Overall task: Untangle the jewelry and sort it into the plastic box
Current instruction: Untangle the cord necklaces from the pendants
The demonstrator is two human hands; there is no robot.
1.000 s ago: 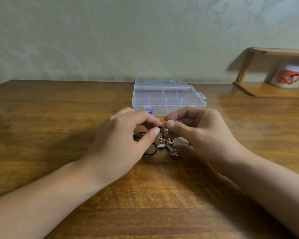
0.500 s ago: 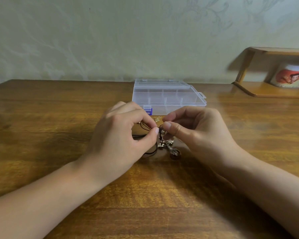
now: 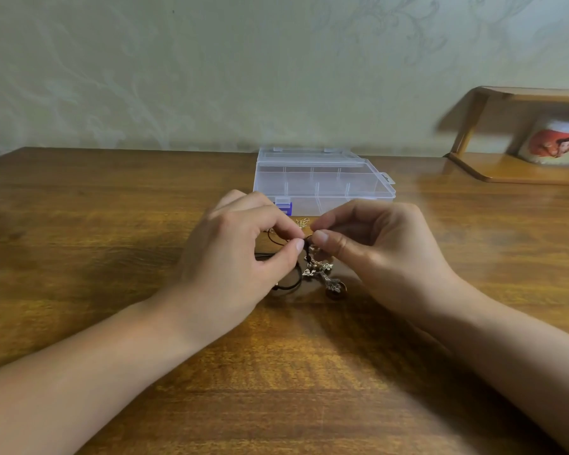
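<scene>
A tangle of jewelry lies on the wooden table [image 3: 112,224] between my hands: an ornate metal cross pendant [image 3: 321,274] on a black cord [image 3: 291,284], with a thin gold chain [image 3: 303,222] behind it. My left hand [image 3: 240,257] pinches the black cord near the top of the pendant. My right hand [image 3: 375,247] pinches the same knot from the other side, fingertips almost touching. The pendant hangs down from the pinch and touches the table. Just beyond my hands stands the clear plastic box [image 3: 322,182] with several compartments, its lid shut.
A blue latch [image 3: 284,206] shows on the box's front. At the far right a small wooden shelf [image 3: 519,172] holds a white cup with a red picture [image 3: 554,142]. A pale wall runs behind the table.
Both hands have lifted the knot slightly and drawn their fingertips closer together. The cross pendant stays in the same spot below them.
</scene>
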